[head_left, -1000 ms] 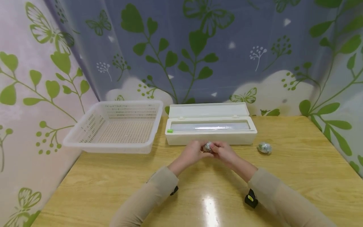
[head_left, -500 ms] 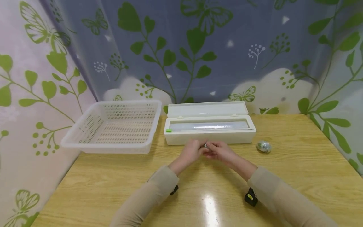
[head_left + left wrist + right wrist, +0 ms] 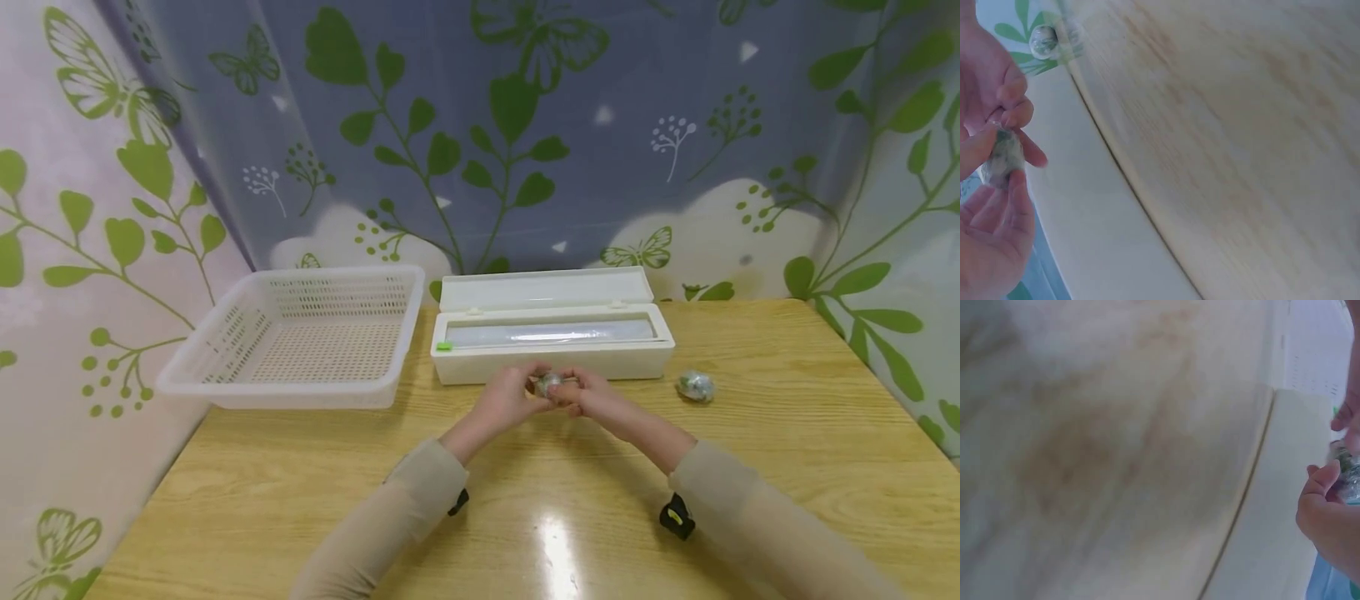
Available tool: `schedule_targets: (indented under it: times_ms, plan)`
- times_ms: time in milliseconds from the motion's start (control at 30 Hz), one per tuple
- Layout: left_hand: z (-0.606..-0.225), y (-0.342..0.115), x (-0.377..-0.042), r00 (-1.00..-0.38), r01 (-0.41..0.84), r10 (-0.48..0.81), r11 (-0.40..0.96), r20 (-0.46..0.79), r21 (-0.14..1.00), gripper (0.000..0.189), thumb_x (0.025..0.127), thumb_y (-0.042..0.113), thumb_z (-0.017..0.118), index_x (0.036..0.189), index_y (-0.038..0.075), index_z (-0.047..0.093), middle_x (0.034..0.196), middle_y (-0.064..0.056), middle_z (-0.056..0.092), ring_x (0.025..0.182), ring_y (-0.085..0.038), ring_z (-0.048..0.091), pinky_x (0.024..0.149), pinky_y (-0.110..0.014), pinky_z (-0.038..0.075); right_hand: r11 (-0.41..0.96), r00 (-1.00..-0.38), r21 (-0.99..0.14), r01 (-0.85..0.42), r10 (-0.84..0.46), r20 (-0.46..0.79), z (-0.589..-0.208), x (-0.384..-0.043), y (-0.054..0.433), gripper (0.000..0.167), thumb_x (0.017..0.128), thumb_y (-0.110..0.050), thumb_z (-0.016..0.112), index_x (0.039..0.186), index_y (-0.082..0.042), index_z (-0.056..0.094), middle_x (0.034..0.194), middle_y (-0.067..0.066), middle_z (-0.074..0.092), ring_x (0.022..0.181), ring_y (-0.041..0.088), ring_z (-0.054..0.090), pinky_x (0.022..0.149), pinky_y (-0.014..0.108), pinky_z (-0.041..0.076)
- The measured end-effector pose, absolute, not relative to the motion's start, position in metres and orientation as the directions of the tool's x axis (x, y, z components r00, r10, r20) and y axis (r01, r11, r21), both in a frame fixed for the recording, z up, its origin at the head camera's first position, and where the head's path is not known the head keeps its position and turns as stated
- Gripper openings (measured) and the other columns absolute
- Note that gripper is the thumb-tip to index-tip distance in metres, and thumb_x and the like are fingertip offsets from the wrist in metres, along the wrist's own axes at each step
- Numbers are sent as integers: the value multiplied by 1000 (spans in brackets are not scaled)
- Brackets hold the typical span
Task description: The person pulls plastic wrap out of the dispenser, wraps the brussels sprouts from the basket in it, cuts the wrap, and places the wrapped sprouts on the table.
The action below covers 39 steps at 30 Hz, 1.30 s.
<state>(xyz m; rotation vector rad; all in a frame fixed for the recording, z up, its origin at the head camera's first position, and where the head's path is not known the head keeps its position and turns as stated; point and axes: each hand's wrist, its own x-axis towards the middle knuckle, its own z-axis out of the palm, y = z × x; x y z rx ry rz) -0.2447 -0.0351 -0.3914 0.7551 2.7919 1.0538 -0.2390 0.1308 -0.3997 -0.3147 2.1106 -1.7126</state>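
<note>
A small egg-shaped bundle in clear film [image 3: 549, 383], whitish with green patches, is held between both hands in front of the white box. My left hand [image 3: 504, 402] grips its left side, with thumb and fingers around it; in the left wrist view this hand comes up from below the bundle [image 3: 1005, 159]. From the other side, my right hand [image 3: 609, 407] pinches the bundle with thumb and fingers. A second film-wrapped bundle [image 3: 696, 387] of similar look lies on the table to the right.
Behind the hands stands the white box [image 3: 555, 364], its lid [image 3: 547, 290] raised, with a roll of clear film [image 3: 551, 332] inside. A white perforated basket [image 3: 281, 388] sits at the left on the wooden table [image 3: 315, 467]. A patterned curtain [image 3: 570, 200] hangs behind.
The fingers have shifted around the bundle: mostly covered half a second ago, it shows again between the hands. The right forearm has moved slightly right. The second bundle stays on the table.
</note>
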Motion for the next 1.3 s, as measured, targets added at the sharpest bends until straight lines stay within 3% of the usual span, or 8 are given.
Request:
schedule_targets:
  times_ms: [167,500,633,900,1300]
  plan:
    - [-389,-37,-243,-865,425,491,603,105,675,42,74,14,72,112,7,55,110,-4,57,84,-13,56,66,-18,46,264,-908,-964,-47,-413,-69,-396,-238,141,41,84,-16,60,114,9,47,107,20,51,92,26,53,78,42,46]
    - [-393,-85,-236,-854,473,501,630,142,616,33,82,16,64,109,0,56,109,-11,56,89,-23,57,74,-32,47,540,-931,-809,-230,-365,21,-389,-224,199,44,79,-21,67,112,4,53,100,16,56,86,27,57,62,31,49]
    - [-391,-109,-230,-866,454,485,661,122,597,29,83,16,62,106,-1,57,108,-11,56,87,-23,57,73,-34,47,630,-947,-736,-249,-317,49,-392,-218,232,40,77,-19,69,107,4,57,94,15,59,79,23,58,57,28,48]
    - [-387,-134,-222,-877,445,467,696,115,564,28,83,18,62,105,1,58,105,-9,58,85,-21,57,72,-34,47,725,-959,-646,-240,-279,43,-394,-216,282,39,74,-15,71,103,8,58,95,24,58,78,30,60,58,33,50]
    - [-386,-140,-219,-849,476,524,706,66,524,28,84,21,60,104,1,59,105,-10,58,84,-20,58,70,-33,47,765,-942,-582,-276,-335,6,-409,-220,301,32,70,-12,74,92,5,59,86,16,61,72,28,61,59,33,48]
